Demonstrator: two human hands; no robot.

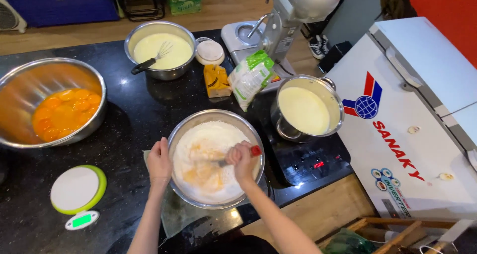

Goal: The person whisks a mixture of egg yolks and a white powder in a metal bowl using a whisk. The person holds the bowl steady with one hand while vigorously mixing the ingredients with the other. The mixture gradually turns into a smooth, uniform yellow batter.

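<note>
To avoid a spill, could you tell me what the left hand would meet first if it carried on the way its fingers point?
The left hand points up the counter. Just beyond its fingertips lies bare black countertop; farther on, probably the whisk bowl of pale batter.
</note>
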